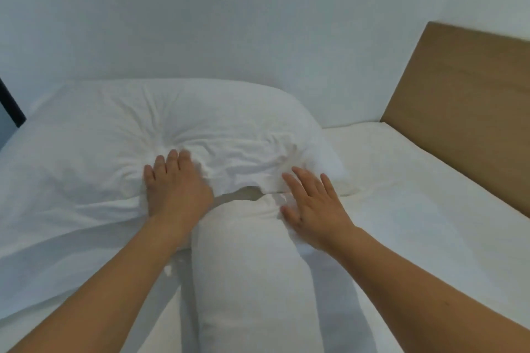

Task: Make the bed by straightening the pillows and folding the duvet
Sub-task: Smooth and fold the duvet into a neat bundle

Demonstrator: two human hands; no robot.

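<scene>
A large white pillow (pixel 120 135) lies across the bed against the far wall, its cover creased toward its near edge. A long white bolster pillow (pixel 249 281) runs from the bottom of the view up to that pillow's near edge. My left hand (pixel 172 186) presses flat on the large pillow's creased near edge, fingers slightly apart. My right hand (pixel 312 203) lies open with spread fingers where the bolster's top end meets the pillow's right corner. Neither hand grips any fabric. No duvet is distinguishable.
The white mattress sheet (pixel 415 209) stretches to the right. A brown wooden headboard (pixel 464 100) stands along the bed's right side. A pale wall (pixel 229 14) rises behind the pillow, and a dark frame piece (pixel 11 106) shows at the far left.
</scene>
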